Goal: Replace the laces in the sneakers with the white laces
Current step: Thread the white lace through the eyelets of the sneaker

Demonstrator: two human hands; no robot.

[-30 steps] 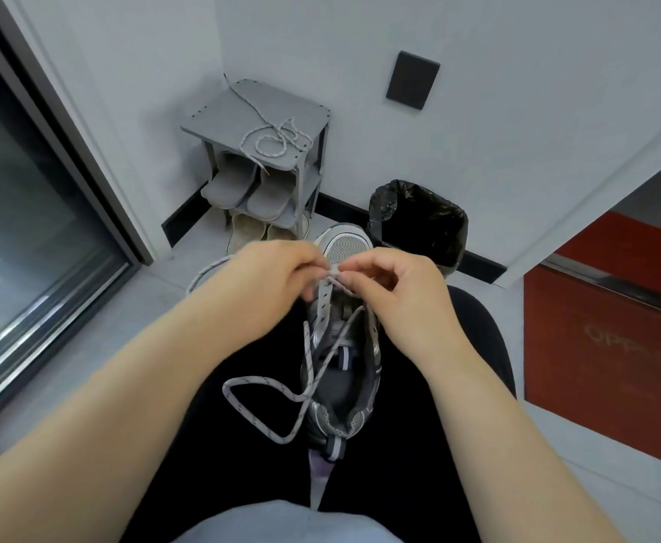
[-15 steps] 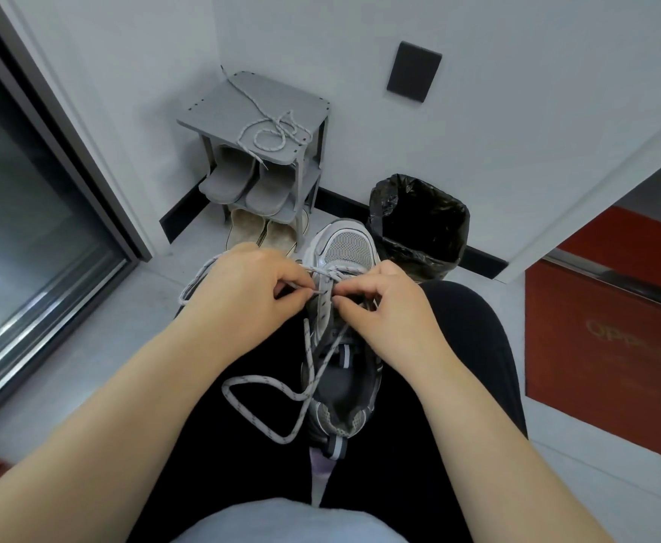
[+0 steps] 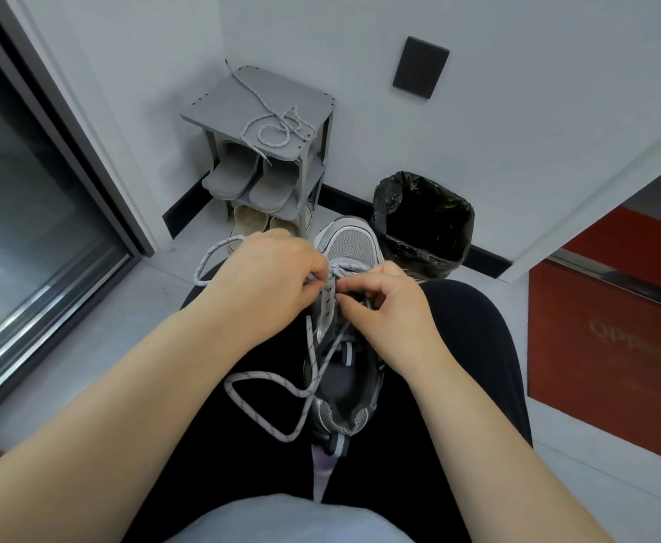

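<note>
A grey and black sneaker (image 3: 350, 244) lies on my lap, toe pointing away from me. A white speckled lace (image 3: 260, 380) is threaded through its eyelets, with one long loop trailing over my left thigh and another loop (image 3: 211, 258) sticking out beyond my left hand. My left hand (image 3: 270, 276) pinches the lace at the left eyelet row. My right hand (image 3: 385, 307) pinches the lace at the right eyelet row near the toe. A second white speckled lace (image 3: 278, 129) lies coiled on the grey shoe rack (image 3: 219, 111).
The shoe rack stands against the wall and holds grey slippers (image 3: 238, 178) with beige slippers (image 3: 248, 223) beneath. A bin with a black bag (image 3: 423, 225) stands right of the sneaker's toe. A glass door (image 3: 27, 213) is on the left, a red panel (image 3: 611, 346) on the right.
Both hands have dropped from above the toe to the eyelet rows. The lace now crosses the lowest eyelets, and a loop has come out beyond my left hand.
</note>
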